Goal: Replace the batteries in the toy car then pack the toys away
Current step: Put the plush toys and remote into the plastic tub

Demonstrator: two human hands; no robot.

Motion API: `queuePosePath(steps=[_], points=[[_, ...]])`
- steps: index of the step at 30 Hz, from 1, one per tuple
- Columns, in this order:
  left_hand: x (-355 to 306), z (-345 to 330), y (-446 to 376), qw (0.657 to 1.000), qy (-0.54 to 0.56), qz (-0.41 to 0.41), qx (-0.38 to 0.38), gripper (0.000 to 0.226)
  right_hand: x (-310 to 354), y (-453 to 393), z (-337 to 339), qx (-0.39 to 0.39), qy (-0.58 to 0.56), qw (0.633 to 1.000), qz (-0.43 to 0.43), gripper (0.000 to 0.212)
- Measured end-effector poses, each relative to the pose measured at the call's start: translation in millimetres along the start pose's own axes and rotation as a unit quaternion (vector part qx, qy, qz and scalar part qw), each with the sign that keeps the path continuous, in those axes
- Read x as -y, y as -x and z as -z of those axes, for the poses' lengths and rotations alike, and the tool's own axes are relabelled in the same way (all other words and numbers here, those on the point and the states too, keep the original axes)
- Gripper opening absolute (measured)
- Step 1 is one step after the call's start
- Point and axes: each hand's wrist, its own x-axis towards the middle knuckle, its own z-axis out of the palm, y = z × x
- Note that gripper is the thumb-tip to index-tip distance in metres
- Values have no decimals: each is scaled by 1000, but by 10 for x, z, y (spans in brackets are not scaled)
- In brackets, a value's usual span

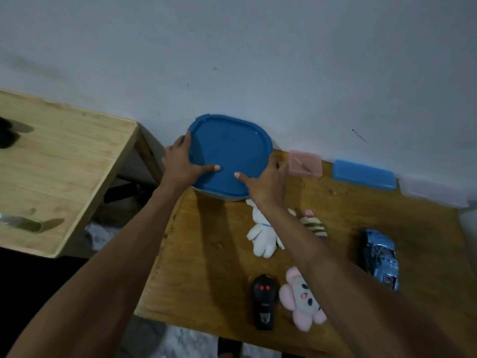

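A container with a blue lid stands at the far left corner of the brown table, against the wall. My left hand grips its left edge and my right hand grips its right edge, both thumbs lying on the lid. The blue toy car lies on the table to the right. A black remote control lies near the front edge. Beside it is a pink plush toy. A white plush toy and a striped plush toy lie under my right forearm.
Along the wall to the right sit a small pink-lidded box, a flat blue-lidded box and a clear box. A lighter wooden table stands to the left, across a gap. The wall rises just behind the container.
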Motion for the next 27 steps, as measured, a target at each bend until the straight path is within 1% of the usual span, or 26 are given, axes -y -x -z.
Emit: queuePosePath(steps=[3, 8, 12, 15, 21, 25, 27], points=[[10, -32, 27, 1000, -21, 12, -17, 111, 10, 4, -28, -18, -13, 1000, 4, 90], [-77, 40, 31, 999, -29, -3, -35, 118, 60, 49, 8, -33, -21, 999, 24, 111], [-166, 176, 118, 999, -24, -17, -35, 118, 151, 144, 137, -41, -32, 998, 34, 117], [-203, 328, 276, 999, -22, -22, -43, 120, 229, 291, 249, -40, -32, 997, 56, 118], [-158, 541, 868, 998, -19, -5, -56, 124, 261, 818, 330, -27, -8, 997, 75, 118], [-11, 526, 1480, 997, -42, 13, -64, 125, 43, 1333, 253, -8, 5, 996, 84, 119], [80, 456, 1788, 996, -57, 24, -57, 124, -103, 1588, 182, 7, 5, 997, 75, 118]])
